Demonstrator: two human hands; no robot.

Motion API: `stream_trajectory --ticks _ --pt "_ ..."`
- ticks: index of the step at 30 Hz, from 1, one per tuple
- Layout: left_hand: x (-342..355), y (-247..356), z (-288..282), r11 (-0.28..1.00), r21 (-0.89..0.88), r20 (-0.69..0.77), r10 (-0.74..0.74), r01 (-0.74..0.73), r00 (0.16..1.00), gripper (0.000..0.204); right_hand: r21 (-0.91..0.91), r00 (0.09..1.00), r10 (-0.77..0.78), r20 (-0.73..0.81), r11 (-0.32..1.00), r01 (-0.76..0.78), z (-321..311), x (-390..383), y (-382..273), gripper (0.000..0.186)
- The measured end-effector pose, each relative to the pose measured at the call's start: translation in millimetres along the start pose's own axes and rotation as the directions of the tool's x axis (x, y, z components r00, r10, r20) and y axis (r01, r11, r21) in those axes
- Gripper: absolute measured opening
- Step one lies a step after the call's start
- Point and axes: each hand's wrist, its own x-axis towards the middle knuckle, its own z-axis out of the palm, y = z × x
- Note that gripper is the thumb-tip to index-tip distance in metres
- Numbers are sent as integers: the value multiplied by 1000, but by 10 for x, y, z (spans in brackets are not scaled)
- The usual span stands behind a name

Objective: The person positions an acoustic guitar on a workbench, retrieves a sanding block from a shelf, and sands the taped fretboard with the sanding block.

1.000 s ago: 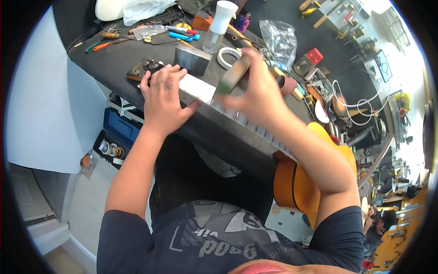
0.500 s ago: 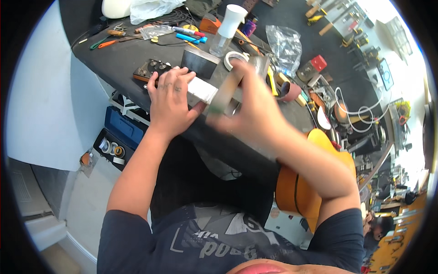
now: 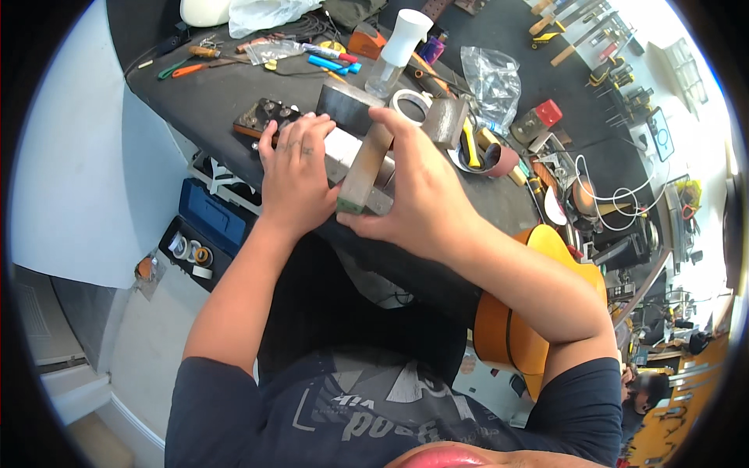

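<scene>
My right hand (image 3: 425, 187) grips a long rectangular grey-brown block (image 3: 368, 168) with a green near end, thumb at one end and fingers at the other. The block lies crosswise over a flat white strip (image 3: 341, 146) at the bench edge. My left hand (image 3: 292, 171) is closed over that strip, fingers across its top and thumb on the near side. Just beyond the left fingers is a dark guitar headstock (image 3: 261, 118) with tuners. An orange-yellow guitar body (image 3: 507, 312) is to the right, partly behind my right forearm. What lies beneath the block is mostly hidden.
Behind my hands stand a dark metal block (image 3: 349, 105), a white spray bottle (image 3: 403, 43), a tape roll (image 3: 411, 107) and another metal block (image 3: 446, 125). Screwdrivers (image 3: 187, 70) lie far left. A blue toolbox (image 3: 207, 214) is below left. Tools crowd the right.
The block in my right hand was blurred by motion and is now sharp, slightly left and lower. My left hand keeps its hold on the strip. The whole view has shifted slightly.
</scene>
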Motion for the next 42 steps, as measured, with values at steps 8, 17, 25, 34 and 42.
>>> stream_trajectory --ticks 8,17,25,34,42 --pt "-36 13 -65 1000 2 9 21 -21 1000 82 27 999 39 32 999 -40 8 126 19 113" --pt "-36 31 -91 997 -70 -44 6 -9 999 80 37 925 379 -9 925 -378 15 529 307 112" --pt "-57 -33 -50 998 -68 -15 5 -6 1000 79 -5 977 212 -22 977 -212 145 423 144 119" --pt "-61 -23 -64 997 -64 -13 35 -36 999 78 54 1000 7 8 999 -8 174 237 -58 117" --pt "-7 37 -74 992 -122 19 -39 41 999 80 -64 845 490 -214 856 -513 -447 876 726 114"
